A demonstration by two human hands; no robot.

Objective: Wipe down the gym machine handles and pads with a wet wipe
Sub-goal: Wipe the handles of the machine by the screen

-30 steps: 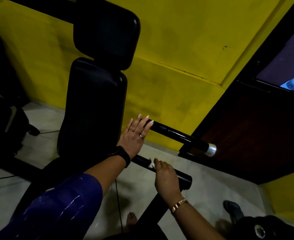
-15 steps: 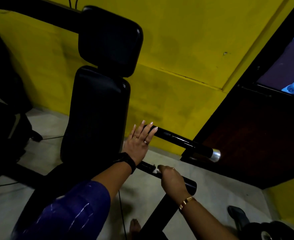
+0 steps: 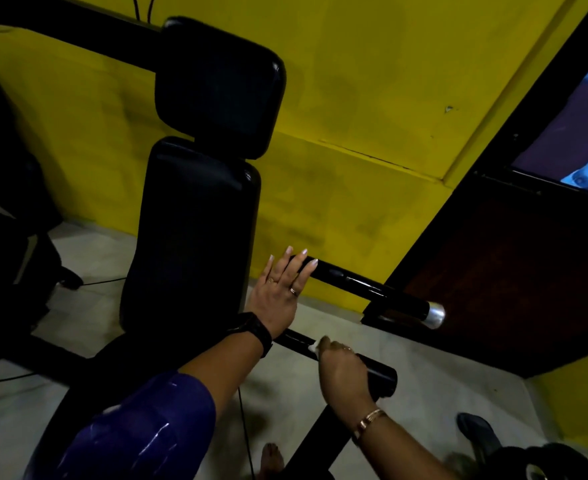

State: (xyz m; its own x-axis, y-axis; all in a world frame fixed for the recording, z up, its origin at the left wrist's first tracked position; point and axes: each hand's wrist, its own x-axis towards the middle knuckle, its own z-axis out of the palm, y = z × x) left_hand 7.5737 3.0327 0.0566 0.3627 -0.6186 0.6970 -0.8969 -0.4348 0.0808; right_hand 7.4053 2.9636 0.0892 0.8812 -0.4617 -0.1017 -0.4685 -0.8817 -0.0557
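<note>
A black gym machine stands against the yellow wall, with a tall back pad (image 3: 192,244) and a square head pad (image 3: 221,84) above it. Two black handles stick out to the right. My left hand (image 3: 278,292) rests flat with straight fingers on the inner end of the upper handle (image 3: 372,289), which ends in a silver cap. My right hand (image 3: 344,372) curls around the lower handle (image 3: 379,374) and presses a white wet wipe (image 3: 314,347) against it; only a small corner of the wipe shows by the fingers.
A dark wooden door (image 3: 514,271) with a window stands close to the right of the handles. The machine's black frame (image 3: 320,441) runs down to the pale tiled floor (image 3: 88,306). A bare foot (image 3: 271,459) and a dark shoe (image 3: 476,431) are on the floor below.
My right hand has closed further around the lower handle with the wipe. My left hand stays on the upper handle. The view has tilted up slightly, so everything sits lower in frame.
</note>
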